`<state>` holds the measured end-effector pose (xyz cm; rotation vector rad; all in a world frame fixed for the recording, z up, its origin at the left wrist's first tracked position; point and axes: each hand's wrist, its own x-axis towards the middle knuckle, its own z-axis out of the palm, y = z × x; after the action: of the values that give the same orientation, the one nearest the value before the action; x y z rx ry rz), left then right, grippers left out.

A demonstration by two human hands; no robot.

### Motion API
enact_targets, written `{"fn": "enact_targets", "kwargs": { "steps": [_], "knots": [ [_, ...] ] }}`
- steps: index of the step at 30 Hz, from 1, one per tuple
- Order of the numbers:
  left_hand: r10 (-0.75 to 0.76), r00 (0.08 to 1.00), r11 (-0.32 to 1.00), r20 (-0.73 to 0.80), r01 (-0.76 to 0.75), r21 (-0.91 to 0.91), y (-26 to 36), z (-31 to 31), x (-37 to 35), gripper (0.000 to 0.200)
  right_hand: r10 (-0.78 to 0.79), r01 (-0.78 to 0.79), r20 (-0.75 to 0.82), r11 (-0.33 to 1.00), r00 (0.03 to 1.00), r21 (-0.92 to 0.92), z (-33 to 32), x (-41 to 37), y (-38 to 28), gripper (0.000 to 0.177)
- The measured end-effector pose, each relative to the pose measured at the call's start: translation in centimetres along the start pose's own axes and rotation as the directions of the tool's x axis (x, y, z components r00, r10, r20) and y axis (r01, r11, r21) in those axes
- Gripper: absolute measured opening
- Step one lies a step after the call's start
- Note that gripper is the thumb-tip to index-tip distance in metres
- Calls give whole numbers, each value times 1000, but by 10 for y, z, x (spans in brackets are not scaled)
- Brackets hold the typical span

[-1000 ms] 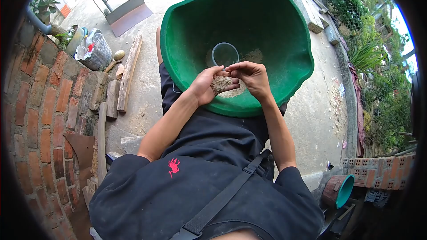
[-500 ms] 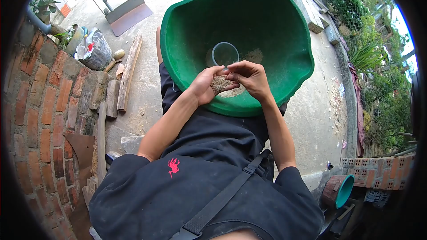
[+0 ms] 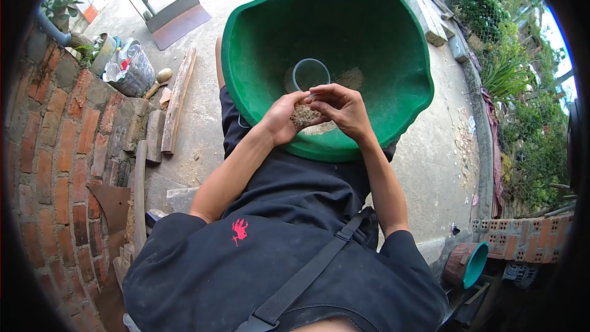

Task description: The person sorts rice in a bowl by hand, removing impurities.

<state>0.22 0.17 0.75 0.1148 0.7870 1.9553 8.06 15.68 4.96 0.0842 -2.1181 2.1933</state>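
Observation:
A large green tub (image 3: pixel 393 55) rests tilted between my legs, its opening facing me. Over its near rim my left hand (image 3: pixel 280 120) is cupped, palm up, around a small heap of pale brown, coarse grain-like material (image 3: pixel 303 114). My right hand (image 3: pixel 350 112) reaches over that heap with thumb and fingers bent together at the left fingertips; whatever lies between them is too small to make out. Just beyond the hands, inside the tub, is a clear round plastic container (image 3: pixel 295 72). More of the loose material (image 3: pixel 351 78) lies on the tub floor beside it.
A brick wall (image 3: pixel 64 166) runs along the left, with wooden planks (image 3: pixel 179 101) and a bucket of rubbish (image 3: pixel 134 74) near it. A hand truck (image 3: pixel 178 21) stands on the concrete ahead. A wire fence with plants (image 3: pixel 485 12) borders the right; a teal-lined pot (image 3: pixel 476 264) sits lower right.
My right fingers and thumb have shifted slightly over the heap in my left palm. The left hand, tub and clear container stay where they were.

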Motion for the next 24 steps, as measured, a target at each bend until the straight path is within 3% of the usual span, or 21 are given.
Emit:
{"fn": "enact_targets", "kwargs": {
  "steps": [2,4,5,7,17,20,22,24],
  "knots": [
    [10,1000,1000,2,-10,-12,1,4,-1,36,10,-10,-25,1000,1000,-18,0,2,1,20],
    [27,999,999,-36,-28,-26,1,10,-3,35,-53,20,-148,977,988,-214,-2,9,6,16],
    [27,999,999,-35,-28,-26,1,9,-2,35,-53,20,-147,976,988,-215,-3,14,10,16],
    [-23,999,998,-48,20,-58,2,6,0,35,-186,55,-325,926,927,-374,-4,23,16,17],
    [-4,1000,998,-22,3,-62,0,6,0,34,-274,130,-324,906,906,-403,4,12,13,20],
    [16,1000,999,-5,-16,-40,0,4,0,33,-184,104,-226,941,957,-323,0,9,9,20],
    [15,1000,999,-13,-15,-49,0,5,0,32,-67,68,-122,998,990,-2,-6,6,9,23],
    [-6,1000,998,-14,6,-58,0,5,0,32,-22,28,-79,997,997,69,-12,6,5,25]
  ]
}}
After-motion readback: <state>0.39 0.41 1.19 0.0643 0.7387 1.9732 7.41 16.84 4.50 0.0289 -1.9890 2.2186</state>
